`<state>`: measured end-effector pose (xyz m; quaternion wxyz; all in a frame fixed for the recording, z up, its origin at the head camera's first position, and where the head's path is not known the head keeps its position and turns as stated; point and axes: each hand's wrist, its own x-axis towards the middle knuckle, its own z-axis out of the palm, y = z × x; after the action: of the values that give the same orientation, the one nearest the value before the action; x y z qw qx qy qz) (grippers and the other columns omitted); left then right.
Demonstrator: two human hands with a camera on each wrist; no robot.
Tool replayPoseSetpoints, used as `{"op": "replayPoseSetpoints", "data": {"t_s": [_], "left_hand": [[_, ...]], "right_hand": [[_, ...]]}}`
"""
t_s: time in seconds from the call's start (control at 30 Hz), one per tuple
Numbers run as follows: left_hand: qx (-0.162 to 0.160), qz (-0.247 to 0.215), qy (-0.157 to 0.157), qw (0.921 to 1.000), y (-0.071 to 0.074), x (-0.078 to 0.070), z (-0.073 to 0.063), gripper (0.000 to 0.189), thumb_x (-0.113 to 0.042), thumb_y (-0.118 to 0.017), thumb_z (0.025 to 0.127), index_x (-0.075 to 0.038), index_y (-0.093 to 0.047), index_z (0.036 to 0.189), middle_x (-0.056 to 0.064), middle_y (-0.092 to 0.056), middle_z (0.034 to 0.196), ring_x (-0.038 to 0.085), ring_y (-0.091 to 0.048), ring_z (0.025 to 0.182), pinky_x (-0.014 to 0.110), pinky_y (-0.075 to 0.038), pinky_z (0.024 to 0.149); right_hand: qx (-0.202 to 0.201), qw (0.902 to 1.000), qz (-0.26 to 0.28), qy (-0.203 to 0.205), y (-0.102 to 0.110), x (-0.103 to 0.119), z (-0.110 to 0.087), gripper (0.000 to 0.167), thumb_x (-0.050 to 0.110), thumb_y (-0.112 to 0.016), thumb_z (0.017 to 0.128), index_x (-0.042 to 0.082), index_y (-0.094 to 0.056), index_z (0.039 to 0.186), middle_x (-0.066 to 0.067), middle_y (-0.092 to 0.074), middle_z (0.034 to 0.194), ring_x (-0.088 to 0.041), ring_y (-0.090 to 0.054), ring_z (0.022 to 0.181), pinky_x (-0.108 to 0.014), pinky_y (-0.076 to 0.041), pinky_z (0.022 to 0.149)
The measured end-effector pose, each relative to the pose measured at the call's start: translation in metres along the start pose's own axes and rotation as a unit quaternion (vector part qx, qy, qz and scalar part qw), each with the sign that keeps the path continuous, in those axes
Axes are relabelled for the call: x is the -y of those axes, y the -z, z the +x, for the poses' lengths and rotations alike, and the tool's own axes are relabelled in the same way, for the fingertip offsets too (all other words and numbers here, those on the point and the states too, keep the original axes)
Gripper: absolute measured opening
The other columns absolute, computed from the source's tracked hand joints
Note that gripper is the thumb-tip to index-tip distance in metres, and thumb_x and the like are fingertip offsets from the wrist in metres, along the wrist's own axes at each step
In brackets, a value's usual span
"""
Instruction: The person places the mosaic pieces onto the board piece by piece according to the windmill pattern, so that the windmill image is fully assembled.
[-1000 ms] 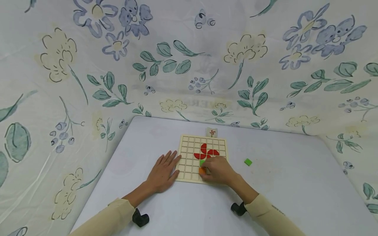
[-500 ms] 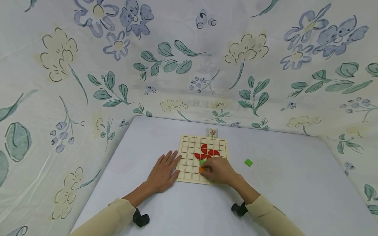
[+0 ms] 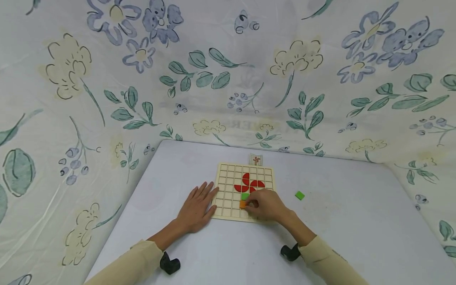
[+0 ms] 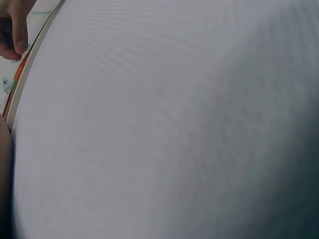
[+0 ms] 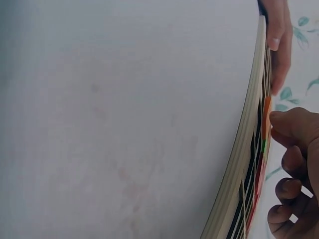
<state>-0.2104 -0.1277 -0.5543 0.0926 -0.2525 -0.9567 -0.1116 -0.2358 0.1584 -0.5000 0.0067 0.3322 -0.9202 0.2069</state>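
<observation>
A pale wooden grid board point(image 3: 224, 194) lies on the white table. Red rounded pieces point(image 3: 246, 180) form a pinwheel in its middle cells, partly covered by my right hand. Below them sit a green tile point(image 3: 244, 196) and, nearer me, an orange tile point(image 3: 242, 204). My right hand point(image 3: 266, 206) is over the board's lower right, fingers bent, with thumb and index tips right at the orange tile's right edge. In the right wrist view those fingertips are beside the orange tile point(image 5: 267, 119). My left hand point(image 3: 197, 208) rests flat, fingers spread, against the board's left edge.
A loose green tile point(image 3: 299, 195) lies right of the board. Behind the board is a small card point(image 3: 255, 159) with a red pinwheel on a grid. Black wrist cameras point(image 3: 170, 264) show at both sleeves. A floral cloth point(image 3: 213, 99) hangs behind the table.
The orange tile, earlier tilted between my right fingers, has settled flat into a cell below the green tile. My right fingers have drawn slightly rightward off it. The left hand has not moved.
</observation>
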Motion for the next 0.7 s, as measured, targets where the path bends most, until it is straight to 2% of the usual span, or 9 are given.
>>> {"op": "replayPoseSetpoints", "data": {"t_s": [0.2,0.53,0.7], "left_hand": [[-0.010,0.006,-0.004,0.9999,-0.001,0.000,0.000,0.060,-0.040,-0.040,0.102,-0.012,-0.033,0.154,0.010,-0.024,0.160,0.030,-0.017,0.148,0.050,-0.015,0.116],[-0.011,0.007,0.001,0.9999,-0.002,0.002,0.000,0.060,-0.041,-0.041,0.102,-0.013,-0.033,0.155,0.010,-0.024,0.160,0.030,-0.017,0.148,0.049,-0.015,0.117],[-0.005,0.005,0.000,1.0000,-0.003,0.002,0.001,0.061,-0.042,-0.039,0.102,-0.014,-0.031,0.156,0.009,-0.022,0.161,0.029,-0.015,0.148,0.048,-0.013,0.117]], "right_hand": [[-0.022,0.9996,-0.005,-0.015,0.007,-0.008,-0.007,0.006,0.020,-0.080,0.082,0.019,-0.077,0.086,0.017,-0.050,0.063,-0.004,-0.045,0.059,-0.022,-0.039,0.051],[-0.008,0.9984,-0.004,-0.056,0.019,-0.027,-0.024,0.010,0.022,-0.079,0.083,0.017,-0.075,0.091,0.014,-0.048,0.062,-0.005,-0.043,0.058,-0.023,-0.037,0.050],[-0.014,0.9979,-0.007,-0.063,0.024,-0.036,-0.033,0.012,0.020,-0.079,0.083,0.013,-0.075,0.092,0.013,-0.048,0.062,-0.005,-0.043,0.056,-0.023,-0.036,0.049]]}}
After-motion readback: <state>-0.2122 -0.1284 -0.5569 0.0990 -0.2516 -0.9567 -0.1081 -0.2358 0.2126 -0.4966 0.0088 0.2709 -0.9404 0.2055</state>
